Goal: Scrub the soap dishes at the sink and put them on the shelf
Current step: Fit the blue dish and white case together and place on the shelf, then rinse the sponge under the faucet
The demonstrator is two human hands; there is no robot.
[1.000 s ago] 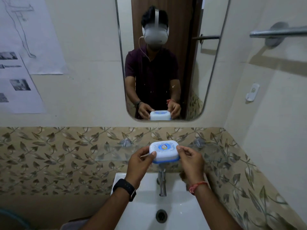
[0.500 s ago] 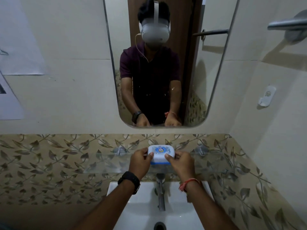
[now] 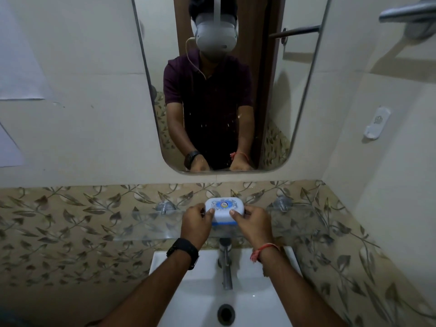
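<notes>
So the soap dish [image 3: 224,209], white lid on a blue base, is straight above the tap [image 3: 226,265], down at the level of the clear glass shelf [image 3: 146,224]. It looks like it's on the shelf, but the glass is see-through and fingers cover both ends of the dish, so I can't tell if the base is fully touching. Left grip [image 3: 197,223] and right grip [image 3: 253,221] each curl round one end with a thumb lying on the lid, so both have hold of it. The fingers behind the dish are hidden. The mirror [image 3: 295,79] above the tap cuts the reflected hands off at its bottom edge. The sink [image 3: 186,291] below the tap runs off the bottom of the frame, and the drain [image 3: 226,313] only just makes it in. The lid print is too small to read.

Versus a second ago: the dish was held up clear of the shelf, and its reflection showed in the mirror. Half a second ago it was already down at shelf height above the tap, and the hold looks the same now. The paper sheets [image 3: 18,55] far left of the tap have mostly slid out of view.
</notes>
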